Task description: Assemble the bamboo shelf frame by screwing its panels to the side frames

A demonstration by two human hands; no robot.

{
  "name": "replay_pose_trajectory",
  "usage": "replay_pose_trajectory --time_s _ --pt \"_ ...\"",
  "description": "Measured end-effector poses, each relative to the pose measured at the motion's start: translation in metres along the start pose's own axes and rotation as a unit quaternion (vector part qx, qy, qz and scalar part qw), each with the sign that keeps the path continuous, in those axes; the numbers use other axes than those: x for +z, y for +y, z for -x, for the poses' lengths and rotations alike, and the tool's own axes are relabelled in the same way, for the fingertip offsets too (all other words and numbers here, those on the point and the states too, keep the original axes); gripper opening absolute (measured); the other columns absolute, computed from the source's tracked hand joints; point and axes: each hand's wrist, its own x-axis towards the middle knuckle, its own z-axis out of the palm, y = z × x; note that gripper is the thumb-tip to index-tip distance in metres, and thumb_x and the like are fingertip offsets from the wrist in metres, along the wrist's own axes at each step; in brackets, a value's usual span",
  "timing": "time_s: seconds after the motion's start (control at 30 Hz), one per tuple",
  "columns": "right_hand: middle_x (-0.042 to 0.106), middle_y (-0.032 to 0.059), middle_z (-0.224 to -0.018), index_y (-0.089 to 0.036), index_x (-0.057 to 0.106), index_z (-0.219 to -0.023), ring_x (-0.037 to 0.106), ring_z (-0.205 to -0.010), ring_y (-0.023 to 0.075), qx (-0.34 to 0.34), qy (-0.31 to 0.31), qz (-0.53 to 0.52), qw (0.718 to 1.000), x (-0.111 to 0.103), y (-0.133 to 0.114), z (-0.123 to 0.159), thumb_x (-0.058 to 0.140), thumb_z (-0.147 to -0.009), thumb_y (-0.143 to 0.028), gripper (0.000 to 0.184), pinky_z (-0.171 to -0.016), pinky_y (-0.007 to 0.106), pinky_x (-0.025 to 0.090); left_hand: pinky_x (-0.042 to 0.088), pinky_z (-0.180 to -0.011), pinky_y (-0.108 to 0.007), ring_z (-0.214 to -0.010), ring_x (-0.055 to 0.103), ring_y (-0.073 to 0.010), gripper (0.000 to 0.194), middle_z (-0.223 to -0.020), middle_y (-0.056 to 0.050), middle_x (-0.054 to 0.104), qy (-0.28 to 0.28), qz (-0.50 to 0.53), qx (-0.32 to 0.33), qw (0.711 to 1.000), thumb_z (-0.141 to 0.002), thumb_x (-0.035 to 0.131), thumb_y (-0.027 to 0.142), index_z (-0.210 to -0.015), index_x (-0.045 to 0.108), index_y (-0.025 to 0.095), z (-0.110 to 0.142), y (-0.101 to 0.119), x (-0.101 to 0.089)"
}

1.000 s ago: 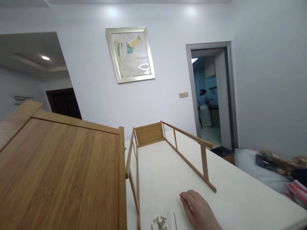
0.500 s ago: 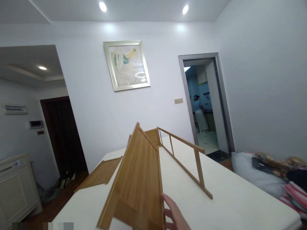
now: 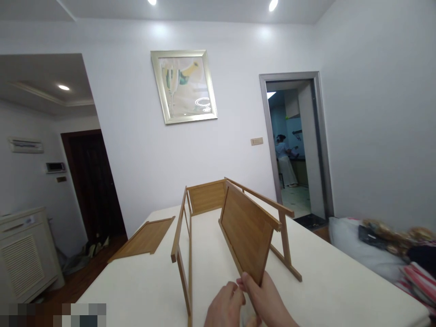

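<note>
A wooden panel (image 3: 250,222) with raised edge strips stands tilted over the table, gripped at its near lower corner by my right hand (image 3: 270,302), thumb on its face. My left hand (image 3: 225,305) is curled beside that corner, close to the right fingertips; what its fingers hold, if anything, is hidden. Around the panel stands a wooden frame: a left side rail frame (image 3: 180,236), a right side rail frame (image 3: 285,238) and an upright end panel (image 3: 207,197) joining them at the far end.
Another wooden panel (image 3: 146,238) lies flat on the white table (image 3: 129,295) at the left. A bed or sofa with clothes (image 3: 384,245) is at the right. A person (image 3: 285,159) stands beyond the doorway. A white cabinet (image 3: 25,254) stands at the far left.
The panel has swung from the left to the right and turned, uncovering the left side frame and the end panel. My left hand has come into view beside my right.
</note>
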Motion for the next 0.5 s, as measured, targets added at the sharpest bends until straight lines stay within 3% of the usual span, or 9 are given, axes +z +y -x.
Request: replay_pose_trajectory --time_s 0.03,0.1,0.27,0.37,0.5 --pt "0.070 0.0105 -0.080 -0.018 0.056 -0.079 0.069 -0.080 0.0259 -0.003 0.002 -0.010 1.000 -0.003 -0.001 -0.006 0.055 -0.074 -0.047 0.029 -0.067 0.032 0.055 0.052 -0.081 -0.035 -0.092 0.062 -0.0255 0.019 -0.097 -0.010 0.065 -0.007 -0.026 0.003 1.000 -0.077 0.063 0.032 -0.091 0.066 0.019 -0.002 -0.010 -0.004" --pt "0.070 0.0114 -0.086 -0.017 0.057 -0.083 0.069 -0.087 0.0264 -0.009 -0.004 -0.009 1.000 -0.006 -0.002 -0.018 0.054 -0.074 -0.043 0.028 -0.073 0.033 0.055 0.049 -0.088 -0.041 -0.099 0.061 -0.0278 0.022 -0.103 -0.013 0.064 0.034 -0.080 -0.018 0.996 -0.083 0.056 0.034 -0.095 0.065 0.018 -0.002 -0.030 -0.010" --pt "0.067 0.0070 -0.076 -0.017 0.054 -0.079 0.064 -0.076 0.0211 -0.004 -0.032 0.034 0.999 -0.001 0.009 -0.039 0.048 -0.074 -0.036 0.022 -0.066 0.029 0.050 0.034 -0.108 -0.051 -0.115 0.055 -0.0295 0.020 -0.115 -0.013 0.064 0.090 -0.197 -0.025 0.976 -0.087 0.048 0.022 -0.100 0.062 0.018 0.008 -0.069 -0.013" --pt "0.062 0.0037 -0.068 -0.017 0.054 -0.075 0.058 -0.068 0.0182 -0.009 -0.043 0.069 0.997 0.002 0.016 -0.048 0.047 -0.074 -0.036 0.020 -0.061 0.028 0.045 0.028 -0.113 -0.050 -0.114 0.058 -0.0264 0.020 -0.111 -0.010 0.066 0.056 -0.204 -0.012 0.977 -0.088 0.047 0.019 -0.100 0.062 0.019 0.012 -0.077 -0.018" --pt "0.060 0.0032 -0.070 -0.014 0.058 -0.078 0.053 -0.070 0.0187 -0.019 -0.044 0.111 0.993 0.003 0.021 -0.059 0.051 -0.072 -0.038 0.025 -0.062 0.029 0.042 0.029 -0.110 -0.048 -0.108 0.059 -0.0243 0.024 -0.107 -0.009 0.065 0.008 -0.168 -0.089 0.982 -0.091 0.040 0.020 -0.101 0.062 0.017 0.006 -0.072 -0.034"
